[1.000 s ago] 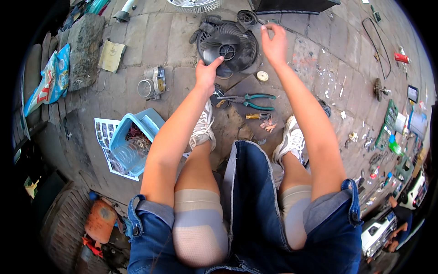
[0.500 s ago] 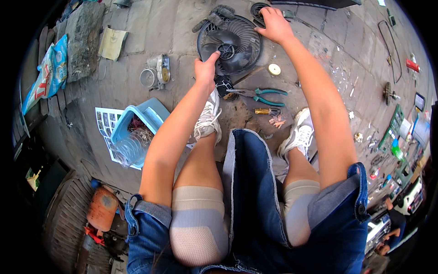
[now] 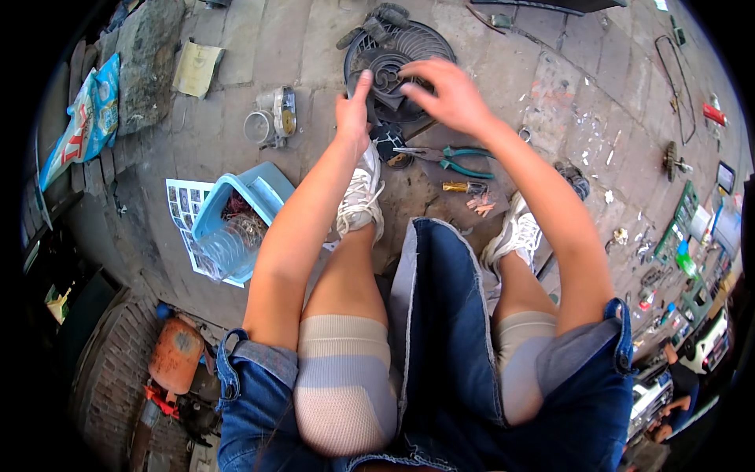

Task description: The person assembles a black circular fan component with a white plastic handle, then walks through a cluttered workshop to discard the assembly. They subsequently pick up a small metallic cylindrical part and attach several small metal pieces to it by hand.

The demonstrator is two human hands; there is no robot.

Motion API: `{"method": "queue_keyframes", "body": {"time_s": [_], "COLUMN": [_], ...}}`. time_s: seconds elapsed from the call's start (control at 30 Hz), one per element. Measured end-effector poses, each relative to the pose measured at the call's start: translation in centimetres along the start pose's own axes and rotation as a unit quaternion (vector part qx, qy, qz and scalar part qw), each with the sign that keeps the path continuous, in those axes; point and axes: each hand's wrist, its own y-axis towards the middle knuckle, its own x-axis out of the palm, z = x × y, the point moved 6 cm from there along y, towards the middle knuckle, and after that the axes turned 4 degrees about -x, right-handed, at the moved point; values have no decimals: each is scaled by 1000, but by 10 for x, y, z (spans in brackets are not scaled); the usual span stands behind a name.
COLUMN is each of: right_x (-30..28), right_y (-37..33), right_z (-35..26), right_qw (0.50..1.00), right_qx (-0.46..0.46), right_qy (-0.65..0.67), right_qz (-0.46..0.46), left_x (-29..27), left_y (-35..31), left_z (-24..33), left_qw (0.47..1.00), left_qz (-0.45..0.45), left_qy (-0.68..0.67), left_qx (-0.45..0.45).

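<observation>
Two bare hands, ours, meet over a dark fan in a round grille (image 3: 425, 39) that lies on the stone paving ahead of our feet. Over the fan's middle, between our hands, we see a dark coiled ring (image 3: 386, 72). Our left hand (image 3: 351, 114) is at the fan's near left edge, thumb pointing away from us; its other fingers are hidden, so we cannot tell whether they grip anything. Our right hand (image 3: 452, 94) is just right of the ring, thumb and fingers parted and loosely bent; we cannot tell if they touch it. Nearer us lie teal-handled pliers (image 3: 443, 155) and a gold-coloured cylinder (image 3: 456, 187). To our left, a light-blue bin (image 3: 271, 187) lies tipped over.
</observation>
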Motion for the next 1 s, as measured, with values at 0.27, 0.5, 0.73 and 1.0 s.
{"method": "queue_keyframes", "body": {"time_s": [0.27, 0.5, 0.73, 1.0], "right_x": [-11, 3, -31, -4], "right_y": [-76, -89, -11, 15], "right_z": [105, 124, 48, 50], "right_qw": [932, 931, 959, 966], "right_qx": [306, 320, 263, 217], "right_qy": [-170, -116, 60, -69], "right_qz": [-98, -132, 89, 119], "left_x": [3, 12, -2, 11], "left_y": [13, 3, 10, -13], "left_z": [1, 12, -9, 10], "left_qw": [998, 995, 995, 998], "left_qz": [-38, -9, -88, -2], "left_qy": [41, 44, -19, 62], "left_qx": [17, 92, 32, -1]}}
